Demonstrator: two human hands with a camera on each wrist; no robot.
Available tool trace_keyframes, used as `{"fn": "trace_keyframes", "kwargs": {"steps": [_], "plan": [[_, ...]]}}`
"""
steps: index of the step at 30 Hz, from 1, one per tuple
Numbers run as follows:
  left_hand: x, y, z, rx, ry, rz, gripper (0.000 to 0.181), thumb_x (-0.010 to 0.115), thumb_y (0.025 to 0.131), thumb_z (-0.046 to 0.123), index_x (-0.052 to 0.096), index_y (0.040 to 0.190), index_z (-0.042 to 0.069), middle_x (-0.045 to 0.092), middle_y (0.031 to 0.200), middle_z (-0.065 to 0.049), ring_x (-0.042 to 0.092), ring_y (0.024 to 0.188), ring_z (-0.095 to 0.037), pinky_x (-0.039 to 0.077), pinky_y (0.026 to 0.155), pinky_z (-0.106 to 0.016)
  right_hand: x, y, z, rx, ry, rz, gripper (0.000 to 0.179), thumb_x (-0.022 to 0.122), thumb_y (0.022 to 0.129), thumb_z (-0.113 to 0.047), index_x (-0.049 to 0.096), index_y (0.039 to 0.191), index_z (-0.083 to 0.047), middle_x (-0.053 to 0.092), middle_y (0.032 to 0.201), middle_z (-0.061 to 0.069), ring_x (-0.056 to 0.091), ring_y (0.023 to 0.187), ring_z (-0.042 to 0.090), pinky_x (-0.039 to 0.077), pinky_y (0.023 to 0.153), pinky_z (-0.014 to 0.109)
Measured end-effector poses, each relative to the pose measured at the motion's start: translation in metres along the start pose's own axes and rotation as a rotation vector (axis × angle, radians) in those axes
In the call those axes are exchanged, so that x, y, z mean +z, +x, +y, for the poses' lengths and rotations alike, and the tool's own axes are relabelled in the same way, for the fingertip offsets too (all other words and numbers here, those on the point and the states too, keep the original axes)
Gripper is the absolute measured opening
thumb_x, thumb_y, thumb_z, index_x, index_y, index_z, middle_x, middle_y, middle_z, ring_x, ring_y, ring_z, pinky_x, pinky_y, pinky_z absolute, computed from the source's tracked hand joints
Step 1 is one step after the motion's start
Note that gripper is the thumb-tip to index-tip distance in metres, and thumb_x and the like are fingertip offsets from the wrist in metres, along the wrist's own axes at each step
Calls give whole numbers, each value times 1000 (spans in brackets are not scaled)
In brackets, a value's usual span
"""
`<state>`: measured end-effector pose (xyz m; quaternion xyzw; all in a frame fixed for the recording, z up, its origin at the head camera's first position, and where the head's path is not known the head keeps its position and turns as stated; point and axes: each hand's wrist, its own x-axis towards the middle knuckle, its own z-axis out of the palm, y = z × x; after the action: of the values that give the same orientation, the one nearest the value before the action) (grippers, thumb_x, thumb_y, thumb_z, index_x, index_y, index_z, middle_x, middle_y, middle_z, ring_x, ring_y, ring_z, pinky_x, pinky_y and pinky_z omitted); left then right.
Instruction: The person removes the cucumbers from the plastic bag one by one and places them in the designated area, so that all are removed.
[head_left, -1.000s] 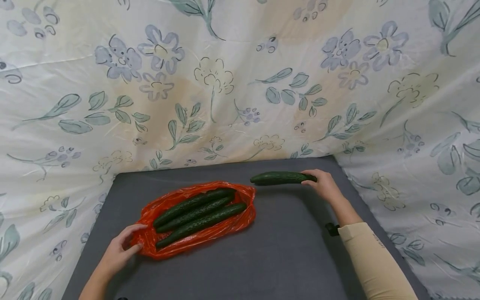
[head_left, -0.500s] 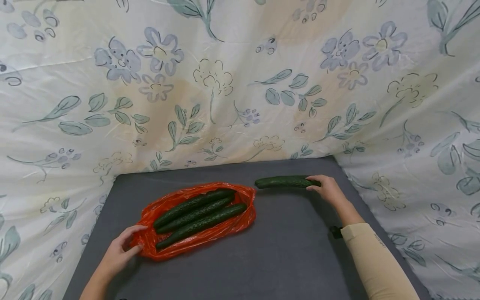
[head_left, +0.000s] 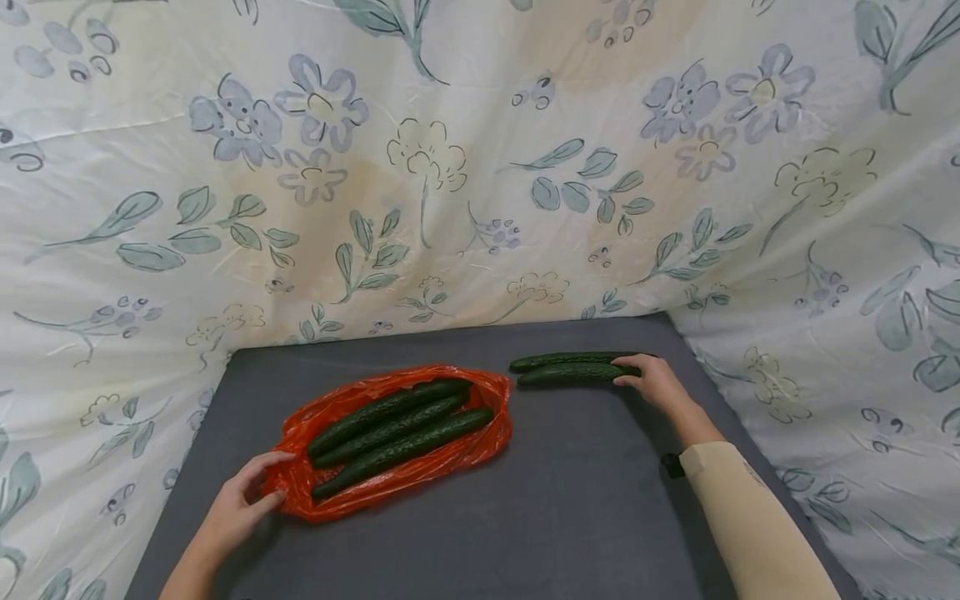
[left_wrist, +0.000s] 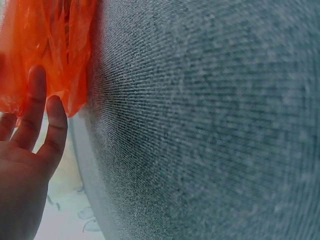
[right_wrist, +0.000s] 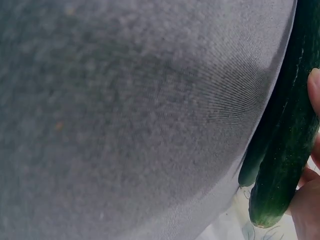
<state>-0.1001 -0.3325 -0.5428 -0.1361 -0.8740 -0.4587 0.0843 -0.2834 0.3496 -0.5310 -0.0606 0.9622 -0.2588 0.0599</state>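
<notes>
My left hand (head_left: 238,500) lies at the left end of a crinkled red plastic bag (head_left: 491,437), thumb and fingers spread and touching it. In the left wrist view, the fingers (left_wrist: 34,107) reach fairly straight against the bag. Three long dark green cucumbers (head_left: 390,427) rest on the bag side by side. At the back right, my right hand (head_left: 660,385) grips the right end of another cucumber (head_left: 566,374). Directly behind this one lies a second cucumber (head_left: 558,360), parallel and close; the right wrist view shows both, the held cucumber (right_wrist: 285,170) nearer.
A dark grey cloth-covered table (head_left: 517,517) carries everything. Floral fabric (head_left: 450,208) hangs behind the table and along both sides. The far table edge runs close behind the cucumber pair.
The right hand has moved the held cucumber slightly right and nearer to me. A second cucumber now shows behind it. The left hand, bag and three cucumbers have stayed put.
</notes>
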Motion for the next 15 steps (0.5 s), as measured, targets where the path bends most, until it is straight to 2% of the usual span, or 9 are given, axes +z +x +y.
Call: {"fn": "trace_keyframes", "kwargs": {"steps": [7, 15], "plan": [[0, -1, 0, -6, -1, -7, 42, 71, 88, -5, 60, 129, 0, 59, 129, -15, 48, 116, 16, 44, 88, -4, 7, 10, 6, 12, -8, -20, 49, 71, 94, -20, 60, 140, -6, 53, 143, 25, 45, 134, 48, 42, 103, 62], [0, 0, 1, -20, 18, -7, 43, 72, 87, -5, 61, 129, 1, 58, 129, -19, 48, 115, 17, 44, 87, -4, 10, 15, 8, -11, -48, 9, 48, 72, 92, -18, 61, 138, -7, 58, 138, 25, 50, 129, 47, 45, 100, 60]]}}
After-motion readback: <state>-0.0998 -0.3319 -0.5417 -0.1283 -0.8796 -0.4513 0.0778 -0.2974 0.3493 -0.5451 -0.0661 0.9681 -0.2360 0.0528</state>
